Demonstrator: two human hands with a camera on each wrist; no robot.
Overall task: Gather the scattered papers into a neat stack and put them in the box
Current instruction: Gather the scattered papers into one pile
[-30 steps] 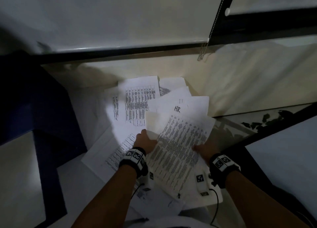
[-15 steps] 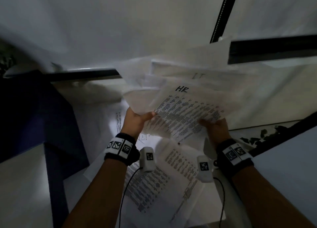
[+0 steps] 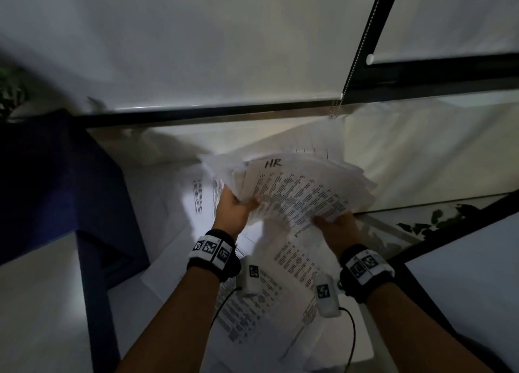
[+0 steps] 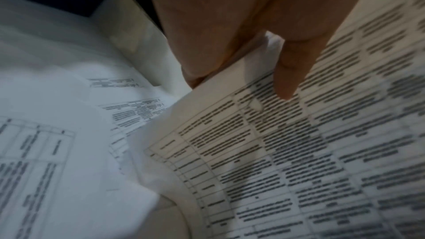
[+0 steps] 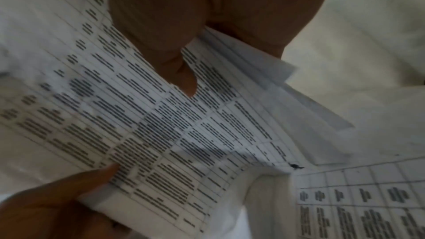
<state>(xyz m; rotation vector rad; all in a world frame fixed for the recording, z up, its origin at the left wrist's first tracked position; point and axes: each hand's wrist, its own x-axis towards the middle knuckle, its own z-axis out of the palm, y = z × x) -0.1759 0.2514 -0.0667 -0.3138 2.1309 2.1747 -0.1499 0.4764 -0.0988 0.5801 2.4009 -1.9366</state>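
Note:
I hold a loose, fanned bundle of printed papers (image 3: 303,190) in the air, its top sheet marked "HR". My left hand (image 3: 234,211) grips the bundle's left edge, thumb on top (image 4: 287,72) and fingers beneath. My right hand (image 3: 334,226) pinches the near right edge, thumb (image 5: 179,72) on the printed table. More printed sheets (image 3: 269,296) lie on the white surface below my wrists, and others (image 3: 196,192) lie further left. The bundle's sheets are uneven, with corners sticking out (image 5: 271,64). A dark blue box-like shape (image 3: 64,181) stands at left; I cannot tell whether it is the box.
A white wall with a black rail (image 3: 224,111) runs across the back, and a bead chain (image 3: 354,52) hangs at right. A glass-topped surface with plant leaves (image 3: 438,218) lies at right. The scene is dim.
Both hands slid under the scattered sheets a second ago, then lifted them off the surface. The bundle is now held lower and more gathered than half a second ago.

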